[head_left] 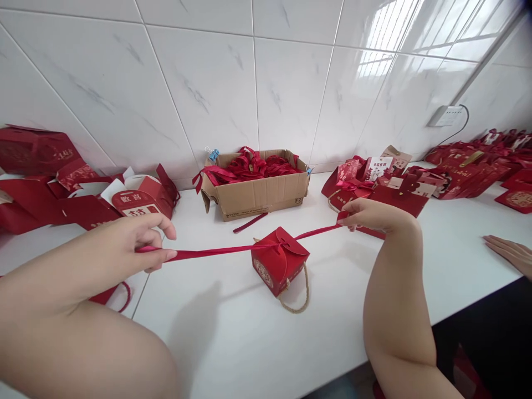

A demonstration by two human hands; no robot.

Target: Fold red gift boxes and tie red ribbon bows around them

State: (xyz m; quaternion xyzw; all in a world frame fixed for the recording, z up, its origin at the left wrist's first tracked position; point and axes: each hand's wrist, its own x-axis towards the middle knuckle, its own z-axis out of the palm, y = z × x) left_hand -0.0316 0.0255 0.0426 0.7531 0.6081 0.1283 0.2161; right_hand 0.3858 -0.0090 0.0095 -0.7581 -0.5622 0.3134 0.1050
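A small red gift box (pixel 274 266) with a twisted rope handle (pixel 306 291) sits on the white table. Across its top runs a red ribbon (pixel 216 252), crossed or knotted at the middle of the lid and stretched out to both sides. My left hand (pixel 152 241) pinches the ribbon's left end between thumb and fingers, well to the left of the box. To the right, my right hand (pixel 366 215) grips the other end between its fingertips. The rope handle hangs down and rests on the table in front of the box.
Behind the gift box stands a cardboard box (pixel 261 195) full of red ribbons, with blue clips (pixel 213 155). A loose ribbon strip (pixel 250 223) lies before it. Red boxes (pixel 141 194) crowd the left; more red boxes (pixel 399 194) fill the right. Another person's hand (pixel 505 252) rests at far right.
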